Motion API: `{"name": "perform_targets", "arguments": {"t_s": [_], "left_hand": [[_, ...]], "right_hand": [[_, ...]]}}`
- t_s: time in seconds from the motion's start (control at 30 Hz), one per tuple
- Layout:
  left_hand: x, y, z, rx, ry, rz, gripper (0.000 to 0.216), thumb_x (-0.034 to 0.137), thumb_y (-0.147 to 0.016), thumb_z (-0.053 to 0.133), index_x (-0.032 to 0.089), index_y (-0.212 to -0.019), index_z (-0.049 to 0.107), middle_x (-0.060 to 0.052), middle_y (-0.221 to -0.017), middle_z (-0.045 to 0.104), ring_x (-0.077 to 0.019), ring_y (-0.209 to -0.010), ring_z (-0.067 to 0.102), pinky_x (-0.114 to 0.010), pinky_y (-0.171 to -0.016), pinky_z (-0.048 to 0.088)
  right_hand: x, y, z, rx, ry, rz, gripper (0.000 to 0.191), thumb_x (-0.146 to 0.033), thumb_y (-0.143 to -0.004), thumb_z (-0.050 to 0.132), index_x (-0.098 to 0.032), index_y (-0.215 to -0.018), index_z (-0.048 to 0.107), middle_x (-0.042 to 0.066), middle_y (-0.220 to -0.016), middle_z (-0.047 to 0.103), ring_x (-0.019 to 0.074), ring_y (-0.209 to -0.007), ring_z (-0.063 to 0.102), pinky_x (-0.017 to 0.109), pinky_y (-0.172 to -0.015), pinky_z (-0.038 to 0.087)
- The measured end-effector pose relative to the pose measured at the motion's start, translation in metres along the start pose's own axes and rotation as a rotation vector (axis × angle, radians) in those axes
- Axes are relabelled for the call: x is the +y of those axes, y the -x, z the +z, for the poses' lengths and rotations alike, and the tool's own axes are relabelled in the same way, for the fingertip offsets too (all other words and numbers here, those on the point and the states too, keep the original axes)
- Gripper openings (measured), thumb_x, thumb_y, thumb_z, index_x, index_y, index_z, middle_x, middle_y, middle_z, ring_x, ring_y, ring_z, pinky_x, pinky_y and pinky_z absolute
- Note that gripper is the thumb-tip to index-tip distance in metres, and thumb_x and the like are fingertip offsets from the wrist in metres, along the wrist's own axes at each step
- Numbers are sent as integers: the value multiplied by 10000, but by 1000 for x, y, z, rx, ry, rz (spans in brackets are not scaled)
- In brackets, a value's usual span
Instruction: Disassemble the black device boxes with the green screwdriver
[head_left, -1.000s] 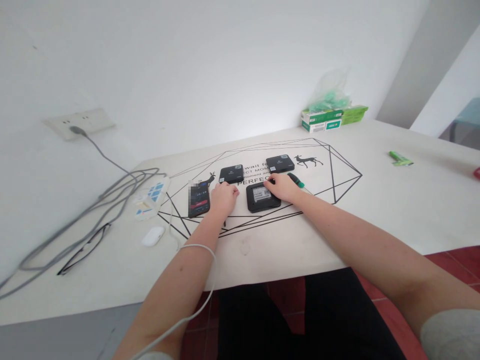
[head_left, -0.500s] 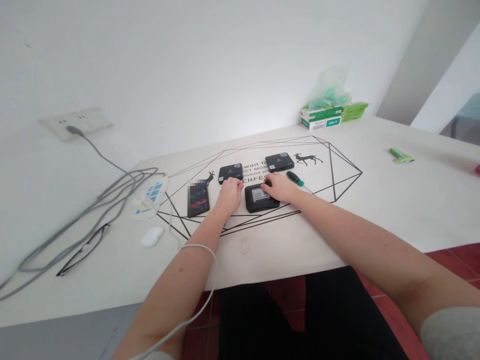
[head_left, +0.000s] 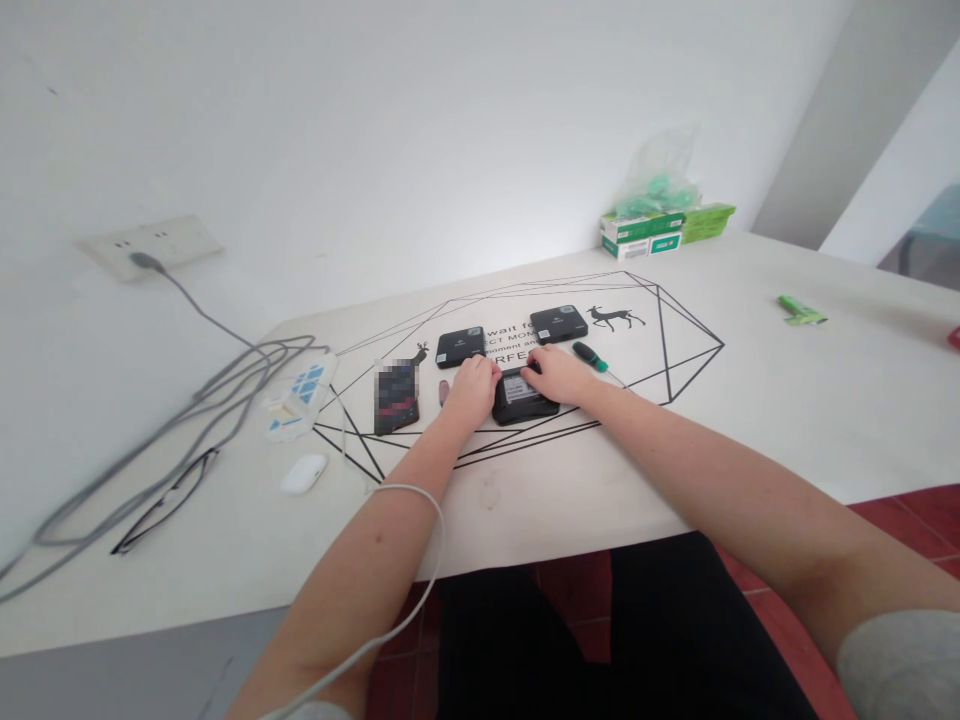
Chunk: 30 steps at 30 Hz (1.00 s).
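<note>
A small black box with a grey label (head_left: 525, 396) lies on the white table (head_left: 787, 400), between my two hands. My left hand (head_left: 474, 384) rests curled against its left edge. My right hand (head_left: 559, 372) grips its far right corner, fingers bent over it. Two similar black boxes, one (head_left: 460, 346) and another (head_left: 559, 323), lie just behind. A green-handled screwdriver (head_left: 591, 357) lies right of my right hand. A small dark reddish object (head_left: 443, 390) lies left of my left hand.
A phone (head_left: 396, 396) lies left of the boxes. Further left are a power strip (head_left: 301, 394), grey cables (head_left: 150, 440), glasses (head_left: 161, 498) and a white earbud case (head_left: 304, 473). Green and white cartons (head_left: 645, 235) stand at the back; a green item (head_left: 801, 313) lies far right.
My left hand slid right from near the phone to the left edge of the labelled box, uncovering a small dark reddish object. The right hand stayed on the box.
</note>
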<state>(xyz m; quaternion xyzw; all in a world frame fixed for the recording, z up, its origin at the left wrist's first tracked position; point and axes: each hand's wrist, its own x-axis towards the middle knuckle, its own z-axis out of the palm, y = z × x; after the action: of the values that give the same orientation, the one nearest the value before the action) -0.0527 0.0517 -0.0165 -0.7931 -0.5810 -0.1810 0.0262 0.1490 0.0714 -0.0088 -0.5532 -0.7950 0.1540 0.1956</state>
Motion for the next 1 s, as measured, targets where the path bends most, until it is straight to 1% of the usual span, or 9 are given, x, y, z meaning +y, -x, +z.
{"name": "perform_targets", "arguments": {"t_s": [0.13,0.23,0.3,0.37,0.43,0.53,0.73,0.87,1.0], "left_hand": [[-1,-1,2,9,49,33,202,190,-1046,453,198,-1001,649,-98,-1096,665,-262,-1092,592,-406,-1007,485],[-5,0,-1,26,60,35,261,138,-1028,425,199,-1073,675,-96,-1143,684,-257,-1114,601,-407,-1017,488],[-11,2,-6,42,7,8,301,114,-1014,417,195,-1125,686,-104,-1185,691,-266,-1141,601,-418,-1030,483],[-17,3,-12,45,-95,-68,284,133,-1002,457,178,-1141,700,-129,-1189,694,-300,-1162,596,-445,-1027,481],[-24,5,-17,27,-197,-164,255,176,-994,500,172,-1117,723,-153,-1189,691,-344,-1165,594,-484,-995,488],[-31,7,-21,-11,-279,-224,269,239,-1010,498,184,-1027,760,-165,-1178,692,-379,-1157,593,-506,-945,502],[-33,6,-17,-51,-264,-210,274,328,-993,561,200,-954,800,-158,-1150,702,-383,-1145,603,-499,-950,513],[-34,5,-14,-60,-261,-213,255,293,-980,569,192,-922,796,-165,-1122,706,-390,-1132,606,-496,-930,520],[-36,7,-10,-60,-256,-195,252,257,-980,550,161,-948,781,-193,-1125,695,-403,-1146,593,-516,-950,509]], "right_hand": [[1,-1,0,-3,5,-6,302,-392,-1030,515,-174,-1145,688,155,-1246,678,252,-1074,692,325,-944,504],[2,-1,0,-9,4,-16,305,-393,-1033,515,-170,-1146,690,155,-1248,677,245,-1073,691,322,-959,499],[3,0,-1,-17,-1,-30,317,-406,-1034,518,-168,-1152,691,154,-1249,676,244,-1089,687,319,-980,492],[4,1,-2,-26,-8,-43,326,-416,-1035,522,-169,-1164,690,151,-1254,675,245,-1117,682,317,-1001,484],[5,2,-4,-35,-15,-52,325,-410,-1034,524,-169,-1176,689,149,-1261,673,248,-1137,678,316,-1012,480],[4,3,-6,-46,-20,-54,324,-403,-1035,523,-168,-1184,688,147,-1259,670,249,-1131,681,317,-1004,484],[4,4,-7,-58,-17,-54,331,-411,-1040,514,-178,-1198,689,146,-1280,666,246,-1111,690,316,-981,496],[4,4,-8,-64,-19,-56,343,-413,-1042,513,-174,-1215,688,155,-1290,661,256,-1109,690,321,-976,498],[4,4,-8,-69,-19,-58,352,-411,-1046,501,-169,-1218,690,157,-1279,661,262,-1105,690,325,-973,499]]}}
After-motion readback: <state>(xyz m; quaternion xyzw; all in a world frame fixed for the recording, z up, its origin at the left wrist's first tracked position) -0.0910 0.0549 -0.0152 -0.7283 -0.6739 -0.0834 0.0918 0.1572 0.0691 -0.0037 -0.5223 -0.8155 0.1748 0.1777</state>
